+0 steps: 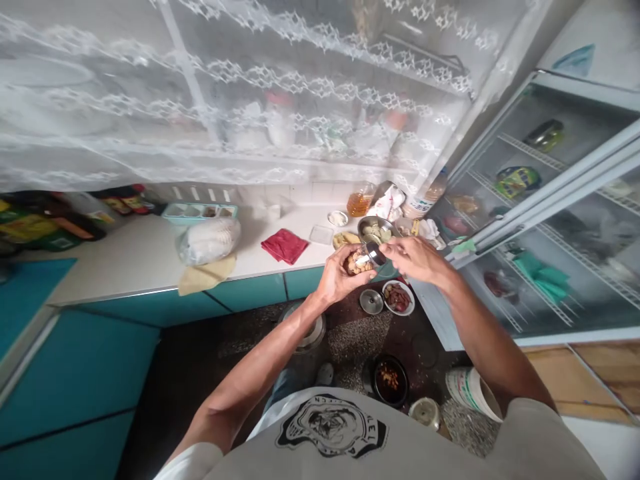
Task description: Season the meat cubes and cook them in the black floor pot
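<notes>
Left hand [336,279] cups a heap of pale nuts [356,263], loose and spill-prone, so keep that palm level. Right hand [414,259] pinches a slick steel tin [374,253] at the rim, just above the counter [150,250].

- Our left hand [334,275] is out in front at chest level, palm up and fingers curled into a cup.
- Our right hand [416,259] sits just beside it, palm down, with thumb and fingertips pinched toward the left.
- Both forearms are bare and angle inward from the shoulders.
- Our elbows are bent and spread wide, so the wrists nearly meet.
</notes>
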Demonstrator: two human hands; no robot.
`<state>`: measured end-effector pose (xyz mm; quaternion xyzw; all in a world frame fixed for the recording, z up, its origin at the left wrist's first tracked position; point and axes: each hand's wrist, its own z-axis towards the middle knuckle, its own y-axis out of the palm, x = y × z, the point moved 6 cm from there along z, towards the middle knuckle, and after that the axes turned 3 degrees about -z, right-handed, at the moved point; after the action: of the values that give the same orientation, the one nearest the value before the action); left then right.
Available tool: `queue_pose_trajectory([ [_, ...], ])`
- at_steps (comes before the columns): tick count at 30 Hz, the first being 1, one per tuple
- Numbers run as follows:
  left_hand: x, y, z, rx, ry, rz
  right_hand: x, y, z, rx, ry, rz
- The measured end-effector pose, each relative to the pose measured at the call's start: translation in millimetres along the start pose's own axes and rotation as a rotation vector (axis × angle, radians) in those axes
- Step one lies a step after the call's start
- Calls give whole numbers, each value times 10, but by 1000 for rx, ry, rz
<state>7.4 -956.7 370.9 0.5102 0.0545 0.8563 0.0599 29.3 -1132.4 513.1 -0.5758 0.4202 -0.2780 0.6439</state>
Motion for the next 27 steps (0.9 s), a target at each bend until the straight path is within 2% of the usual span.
queue_pose_trajectory([
  [2, -17, -142, 65, 33, -24, -4, -135, 9, 174, -32, -171, 133],
  [4, -24, -271, 133, 34, -17, 8, -284, 53, 345, -66, -281, 178],
  [9, -82, -661, 333, 34, 1, 42, -408, 177, 840, -12, -127, 55],
  [13, -225, -1067, 497, -40, -85, -78, -745, 297, 1163, -111, -305, 214],
  [15, -254, -1306, 580, -38, -62, -64, -900, 370, 1344, -123, -229, 167],
  [18, -311, -1643, 698, 29, -36, -43, -1037, 410, 1607, -28, -26, 49],
  [19, -354, -1715, 733, 25, -59, -68, -1087, 411, 1678, -4, -32, 46],
  [23, -563, -1835, 851, -81, -172, -199, -1238, 454, 1871, -45, -252, 123],
  [25, -623, -1895, 911, -55, -140, -174, -1230, 506, 1952, -38, -261, 107],
  [27, -653, -1959, 960, 20, -72, -71, -1201, 587, 2040, 4, -224, 71],
])
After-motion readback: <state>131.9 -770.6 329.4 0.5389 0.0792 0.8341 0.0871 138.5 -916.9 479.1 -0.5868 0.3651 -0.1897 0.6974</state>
